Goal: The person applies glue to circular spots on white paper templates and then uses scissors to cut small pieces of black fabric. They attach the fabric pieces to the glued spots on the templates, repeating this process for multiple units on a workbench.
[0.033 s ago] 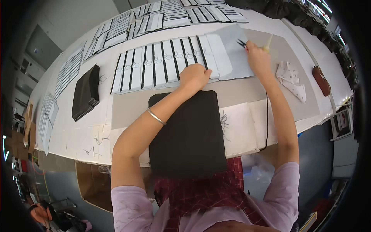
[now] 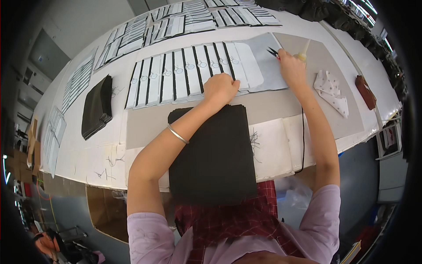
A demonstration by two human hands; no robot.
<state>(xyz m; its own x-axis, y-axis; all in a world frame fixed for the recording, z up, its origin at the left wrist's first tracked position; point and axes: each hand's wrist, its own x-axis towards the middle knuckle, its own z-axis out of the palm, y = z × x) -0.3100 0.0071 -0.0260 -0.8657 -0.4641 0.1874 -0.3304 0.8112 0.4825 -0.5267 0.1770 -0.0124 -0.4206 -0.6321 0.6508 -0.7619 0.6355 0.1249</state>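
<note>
White panels (image 2: 181, 81) with black strips between them are laid in an overlapping row across the bench (image 2: 74, 158), partly on a grey board (image 2: 149, 125). By the row's right end, the near edge is met by the left hand (image 2: 221, 89), its fingers curled together; whether any layer is pinched beneath cannot be told. Dark-bladed snips (image 2: 272, 52) are clamped in the fingers of the right hand (image 2: 293, 70), blades pointed up and leftward over a translucent sheet (image 2: 273, 72), just beside a bottle (image 2: 302, 56). The step in hand is judged to be a steadying of the row, with the snips held ready at its right side. For any next move, level blades and flat, unshifted layers seem to be called for. Nearer the body, a black stack (image 2: 212, 154) is overhung at the bench edge, and a spotted cloth (image 2: 332, 93) is seen lying to the right.
</note>
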